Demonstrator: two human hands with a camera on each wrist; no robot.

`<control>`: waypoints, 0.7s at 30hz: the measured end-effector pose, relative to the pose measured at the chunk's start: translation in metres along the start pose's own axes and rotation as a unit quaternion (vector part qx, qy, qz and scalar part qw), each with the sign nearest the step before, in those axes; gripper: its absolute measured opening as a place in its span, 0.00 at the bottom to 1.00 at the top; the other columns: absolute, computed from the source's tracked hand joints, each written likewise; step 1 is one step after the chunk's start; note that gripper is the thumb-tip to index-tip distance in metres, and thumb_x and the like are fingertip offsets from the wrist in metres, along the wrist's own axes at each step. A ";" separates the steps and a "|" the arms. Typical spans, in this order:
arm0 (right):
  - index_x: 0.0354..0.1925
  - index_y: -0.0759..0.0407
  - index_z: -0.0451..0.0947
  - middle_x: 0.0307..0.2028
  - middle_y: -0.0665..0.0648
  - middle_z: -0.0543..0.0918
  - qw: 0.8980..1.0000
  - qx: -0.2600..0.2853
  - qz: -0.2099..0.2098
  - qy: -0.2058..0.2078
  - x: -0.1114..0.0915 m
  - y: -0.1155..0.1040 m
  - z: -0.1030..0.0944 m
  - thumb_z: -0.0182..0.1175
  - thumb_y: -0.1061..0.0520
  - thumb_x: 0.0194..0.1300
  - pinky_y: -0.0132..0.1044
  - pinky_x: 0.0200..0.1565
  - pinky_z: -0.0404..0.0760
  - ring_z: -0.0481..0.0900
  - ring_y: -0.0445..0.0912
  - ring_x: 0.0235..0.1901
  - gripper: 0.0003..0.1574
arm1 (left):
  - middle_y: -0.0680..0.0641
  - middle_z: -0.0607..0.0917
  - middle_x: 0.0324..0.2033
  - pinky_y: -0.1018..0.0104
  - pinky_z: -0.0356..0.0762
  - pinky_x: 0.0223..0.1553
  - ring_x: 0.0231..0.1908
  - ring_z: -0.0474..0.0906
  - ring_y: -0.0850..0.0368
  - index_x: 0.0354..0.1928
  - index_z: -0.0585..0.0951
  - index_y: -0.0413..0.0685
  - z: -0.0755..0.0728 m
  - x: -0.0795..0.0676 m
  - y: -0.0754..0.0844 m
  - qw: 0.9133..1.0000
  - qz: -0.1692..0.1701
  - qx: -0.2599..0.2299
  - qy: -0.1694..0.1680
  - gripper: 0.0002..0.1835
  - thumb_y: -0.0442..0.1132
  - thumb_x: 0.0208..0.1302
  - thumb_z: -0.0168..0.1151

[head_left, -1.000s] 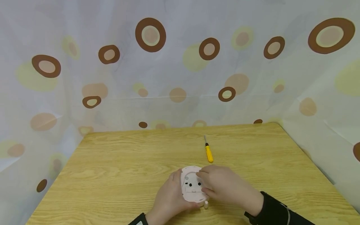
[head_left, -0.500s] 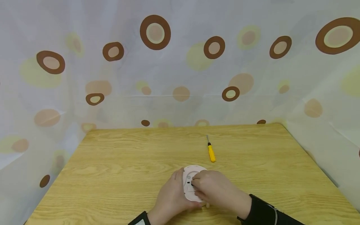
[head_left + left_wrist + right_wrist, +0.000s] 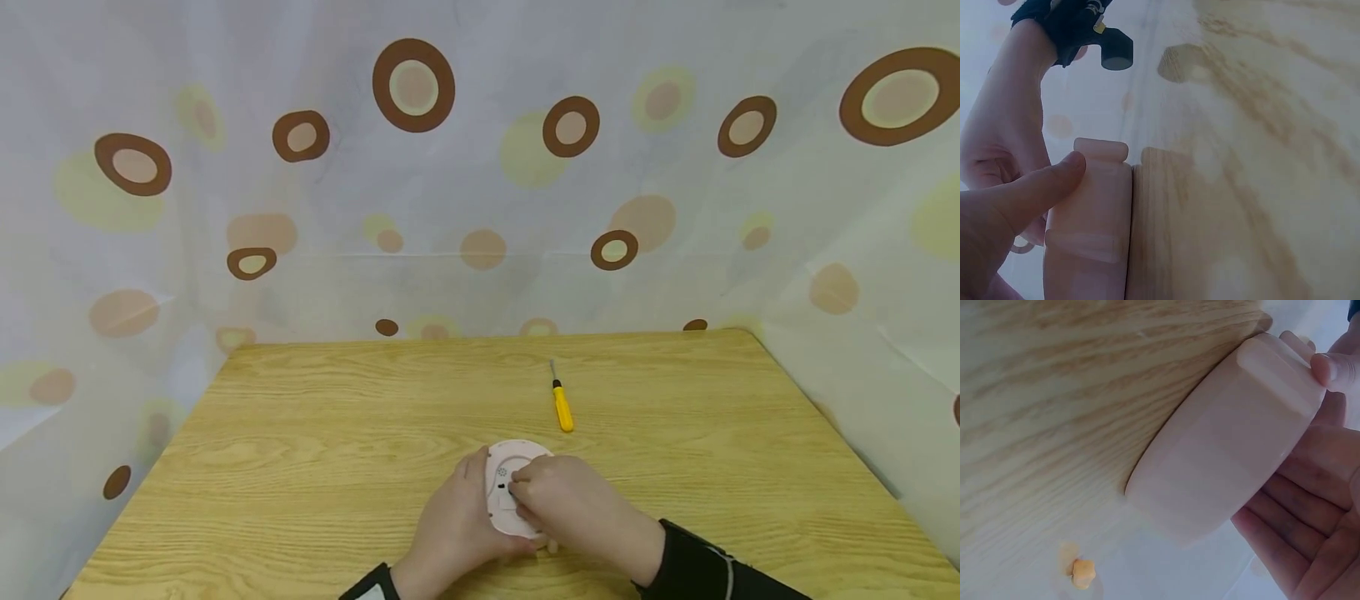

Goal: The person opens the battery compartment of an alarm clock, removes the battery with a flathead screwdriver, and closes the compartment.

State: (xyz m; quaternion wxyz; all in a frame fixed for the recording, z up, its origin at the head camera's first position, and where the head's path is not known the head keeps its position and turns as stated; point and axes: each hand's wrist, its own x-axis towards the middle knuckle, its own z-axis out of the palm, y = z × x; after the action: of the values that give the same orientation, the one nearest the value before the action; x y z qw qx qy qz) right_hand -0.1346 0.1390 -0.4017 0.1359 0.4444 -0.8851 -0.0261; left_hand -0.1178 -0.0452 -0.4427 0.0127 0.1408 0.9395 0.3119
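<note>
A pale pink alarm clock [image 3: 517, 523] lies with its back facing up on the wooden table. Speaker holes and a small black switch show on that back. My left hand [image 3: 453, 512] grips the clock round its left side. The left wrist view shows the left thumb pressed on the clock's rim [image 3: 1088, 212], close to a short foot [image 3: 1101, 149]. My right hand [image 3: 566, 500] is over the right part of the back, its curled fingers pinching a black knob [image 3: 512, 491] that is mostly covered. That hand also hides the second knob.
A screwdriver [image 3: 562, 408] with a yellow handle lies beyond the clock, its shaft pointing away. Patterned cloth [image 3: 480, 167] closes off the back and both sides of the table [image 3: 337, 433].
My right hand has come down and left from the clock's right edge onto the knob, covering both knobs. The left hand keeps its grip. The whole head view has shifted slightly.
</note>
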 end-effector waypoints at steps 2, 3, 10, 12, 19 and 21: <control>0.31 0.51 0.87 0.30 0.43 0.86 1.000 -0.010 -0.002 -0.001 0.000 0.000 -0.001 0.75 0.54 0.63 0.31 0.31 0.80 0.79 0.37 0.27 0.06 | 0.36 0.78 0.68 0.48 0.83 0.61 0.63 0.81 0.42 0.76 0.66 0.33 -0.001 0.000 0.000 1.000 0.001 0.003 -0.004 0.70 0.66 0.35 0.89; 0.31 0.51 0.87 0.30 0.43 0.86 1.000 -0.014 -0.003 -0.001 0.000 -0.001 -0.001 0.75 0.54 0.63 0.30 0.31 0.80 0.79 0.37 0.27 0.06 | 0.35 0.78 0.68 0.47 0.83 0.61 0.63 0.81 0.42 0.75 0.65 0.32 -0.002 0.000 0.001 1.000 0.002 0.004 -0.005 0.71 0.66 0.34 0.89; 0.34 0.51 0.88 0.31 0.43 0.86 0.999 -0.046 -0.014 -0.019 -0.002 -0.003 -0.001 0.74 0.52 0.66 0.29 0.32 0.81 0.79 0.36 0.28 0.06 | 0.30 0.78 0.67 0.46 0.83 0.61 0.62 0.82 0.39 0.75 0.64 0.27 -0.006 0.001 0.003 1.000 0.011 -0.002 -0.015 0.72 0.62 0.34 0.91; 0.34 0.51 0.88 0.30 0.43 0.85 0.998 -0.059 -0.019 -0.023 -0.003 -0.004 -0.001 0.76 0.52 0.62 0.30 0.31 0.80 0.79 0.36 0.27 0.06 | 0.30 0.78 0.66 0.46 0.83 0.60 0.61 0.82 0.39 0.74 0.64 0.25 -0.007 0.001 0.003 1.000 0.014 -0.004 -0.014 0.72 0.61 0.33 0.91; 0.33 0.50 0.87 0.29 0.43 0.84 0.994 -0.094 -0.039 -0.027 -0.004 -0.006 0.000 0.86 0.47 0.36 0.29 0.32 0.79 0.79 0.37 0.27 0.24 | 0.35 0.83 0.60 0.52 0.85 0.54 0.55 0.84 0.44 0.71 0.68 0.27 -0.010 0.005 0.000 0.999 0.029 -0.005 -0.022 0.69 0.62 0.32 0.91; 0.31 0.50 0.86 0.28 0.43 0.83 0.994 -0.099 -0.043 -0.026 -0.004 -0.007 0.000 0.86 0.47 0.35 0.29 0.32 0.78 0.79 0.37 0.27 0.24 | 0.41 0.85 0.56 0.57 0.85 0.51 0.51 0.85 0.50 0.68 0.72 0.33 -0.012 0.008 -0.001 0.999 0.038 -0.009 -0.030 0.63 0.61 0.31 0.92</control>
State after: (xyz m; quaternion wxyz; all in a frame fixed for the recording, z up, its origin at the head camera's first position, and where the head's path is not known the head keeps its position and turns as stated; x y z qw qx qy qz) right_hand -0.1273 0.1381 -0.4038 0.1548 0.4658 -0.8613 -0.1312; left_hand -0.1270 -0.0507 -0.4334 0.0300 0.1852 0.9300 0.3162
